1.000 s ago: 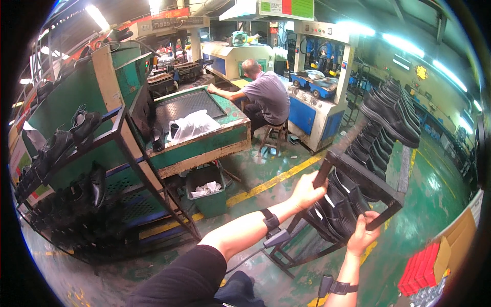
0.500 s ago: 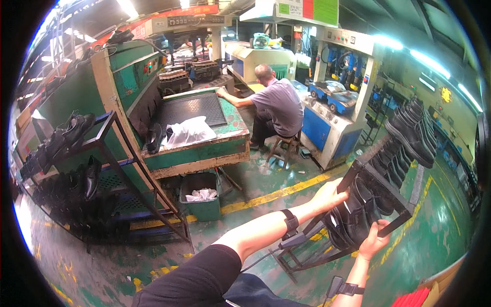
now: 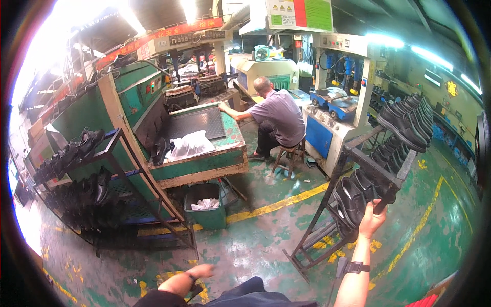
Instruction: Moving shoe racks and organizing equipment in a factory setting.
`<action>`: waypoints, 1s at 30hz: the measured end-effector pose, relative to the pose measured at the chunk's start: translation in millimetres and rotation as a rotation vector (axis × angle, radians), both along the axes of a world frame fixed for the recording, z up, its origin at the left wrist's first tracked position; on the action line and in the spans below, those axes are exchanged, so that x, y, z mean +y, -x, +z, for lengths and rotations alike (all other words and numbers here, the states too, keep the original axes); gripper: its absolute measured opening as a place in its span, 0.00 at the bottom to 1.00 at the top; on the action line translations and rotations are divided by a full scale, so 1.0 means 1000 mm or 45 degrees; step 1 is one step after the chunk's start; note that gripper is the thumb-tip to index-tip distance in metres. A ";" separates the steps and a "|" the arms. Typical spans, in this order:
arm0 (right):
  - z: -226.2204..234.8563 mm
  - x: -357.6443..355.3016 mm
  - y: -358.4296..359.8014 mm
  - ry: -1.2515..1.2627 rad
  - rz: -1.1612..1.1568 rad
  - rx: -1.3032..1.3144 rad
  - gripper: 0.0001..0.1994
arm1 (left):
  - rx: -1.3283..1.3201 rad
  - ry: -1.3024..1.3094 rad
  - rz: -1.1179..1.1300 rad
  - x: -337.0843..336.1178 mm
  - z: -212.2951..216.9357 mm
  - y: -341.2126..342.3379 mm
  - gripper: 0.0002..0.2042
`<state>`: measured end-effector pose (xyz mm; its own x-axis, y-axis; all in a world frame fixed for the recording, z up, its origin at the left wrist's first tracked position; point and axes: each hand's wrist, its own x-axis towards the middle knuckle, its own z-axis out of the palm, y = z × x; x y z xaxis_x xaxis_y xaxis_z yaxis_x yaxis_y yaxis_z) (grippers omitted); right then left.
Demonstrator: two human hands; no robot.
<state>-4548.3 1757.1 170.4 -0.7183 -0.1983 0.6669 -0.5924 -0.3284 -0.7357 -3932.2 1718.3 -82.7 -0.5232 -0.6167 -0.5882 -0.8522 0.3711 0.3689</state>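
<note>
My right hand (image 3: 372,221) is closed around the end of a dark metal shoe rack (image 3: 393,189), at its lower right corner post. Beside that hand, black leather shoes (image 3: 349,200) sit on the rack's lower tier. A row of more black shoes (image 3: 404,128) lines its top. My left hand (image 3: 203,270) is away from the rack, low in front of my body and over the floor. Motion smears its fingers, so their shape is unclear; nothing shows in it. Both wrists wear dark bands.
Another rack of black shoes (image 3: 105,153) stands at left, beside a green machine table (image 3: 204,166) with a white cloth bag (image 3: 190,146). Below is a green bin (image 3: 208,219). A person (image 3: 279,117) sits on a wooden stool (image 3: 287,157) near a blue-and-white machine (image 3: 319,135).
My left hand has let go of the rack's upper post and swung down to the left. The right hand still grips the rack, slightly higher in view. My view has shifted a little.
</note>
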 end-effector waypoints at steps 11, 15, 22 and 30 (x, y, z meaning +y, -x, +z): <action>0.005 -0.002 -0.012 0.022 0.020 -0.074 0.06 | 0.105 0.037 1.094 0.219 -0.070 -0.208 0.20; 0.009 0.003 -0.009 0.023 -0.056 0.028 0.06 | 0.277 -0.050 1.120 0.233 -0.068 -0.187 0.19; 0.010 0.004 -0.009 0.022 -0.072 0.022 0.06 | 0.580 -0.178 1.156 0.250 -0.038 -0.147 0.19; 0.005 0.004 -0.006 -0.027 -0.017 0.012 0.07 | 0.273 -0.204 1.130 0.279 0.015 -0.135 0.14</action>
